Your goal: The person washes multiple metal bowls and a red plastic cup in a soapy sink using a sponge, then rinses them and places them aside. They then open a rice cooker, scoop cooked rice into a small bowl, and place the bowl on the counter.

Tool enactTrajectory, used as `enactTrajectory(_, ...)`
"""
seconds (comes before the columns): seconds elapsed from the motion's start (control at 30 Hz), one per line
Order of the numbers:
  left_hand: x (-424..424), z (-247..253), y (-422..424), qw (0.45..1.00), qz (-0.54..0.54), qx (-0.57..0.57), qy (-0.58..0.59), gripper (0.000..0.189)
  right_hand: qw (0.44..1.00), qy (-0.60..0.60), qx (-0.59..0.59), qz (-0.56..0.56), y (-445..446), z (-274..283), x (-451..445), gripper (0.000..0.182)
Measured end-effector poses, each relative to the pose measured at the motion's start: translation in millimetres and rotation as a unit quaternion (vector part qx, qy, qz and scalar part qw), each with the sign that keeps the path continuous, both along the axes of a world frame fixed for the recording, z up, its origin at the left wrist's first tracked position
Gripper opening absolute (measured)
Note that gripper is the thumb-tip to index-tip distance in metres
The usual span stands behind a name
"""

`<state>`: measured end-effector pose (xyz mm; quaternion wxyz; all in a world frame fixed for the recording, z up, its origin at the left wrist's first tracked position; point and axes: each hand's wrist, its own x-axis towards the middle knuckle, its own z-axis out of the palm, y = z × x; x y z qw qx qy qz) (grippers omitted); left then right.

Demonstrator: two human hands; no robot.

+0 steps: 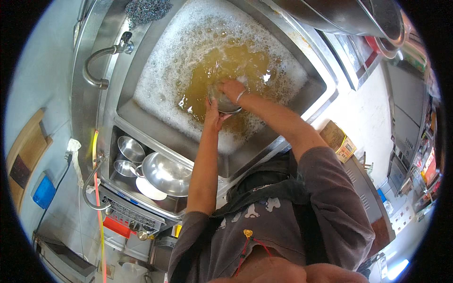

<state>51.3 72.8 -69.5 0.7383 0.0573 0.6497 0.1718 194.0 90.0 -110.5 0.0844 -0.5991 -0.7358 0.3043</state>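
My left hand (214, 115) grips the near-left rim of a round metal bowl (228, 105), which is tilted over the sudsy, yellowish water (244, 60) of a large stainless steel sink (162, 122). Inside the bowl's far side, my right hand (232, 90) has its fingers down, partly hidden by water and glare; whether it holds anything cannot be told. A bracelet circles the right wrist.
Metal bowls (171, 173) and a white plate (150, 188) lie in a smaller basin at the left. A curved faucet (92, 65) and steel wool (147, 10) are on the sink's left side. A cardboard box (332, 136) stands at the right.
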Motion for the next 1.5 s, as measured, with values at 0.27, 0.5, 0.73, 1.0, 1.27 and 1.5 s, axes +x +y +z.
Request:
enactTrajectory(0.27,-5,-4,1,0.998,-0.02,0.046,-0.022,0.071,0.959,-0.085,-0.227,0.149,15,-12,4,0.027)
enactTrajectory(0.5,-19,-15,0,0.997,-0.001,0.064,-0.052,0.072,0.917,0.063,-0.369,0.135,2,-10,-1,0.034)
enactTrajectory(0.73,-1,-5,-4,0.998,-0.011,-0.004,-0.057,0.062,0.975,0.092,-0.202,0.015,-2,13,-21,0.023)
enactTrajectory(1.0,-31,-29,-45,0.994,0.055,-0.09,0.036,0.041,0.989,-0.05,-0.069,-0.12,-14,20,72,0.025)
enactTrajectory(1.27,-22,-41,-35,0.909,0.303,-0.259,-0.123,0.025,0.963,0.229,0.046,-0.132,-46,105,-4,0.026)
enactTrajectory(1.5,-3,31,-29,0.897,0.143,-0.307,-0.285,0.02,0.826,0.438,-0.201,-0.291,28,65,4,0.028)
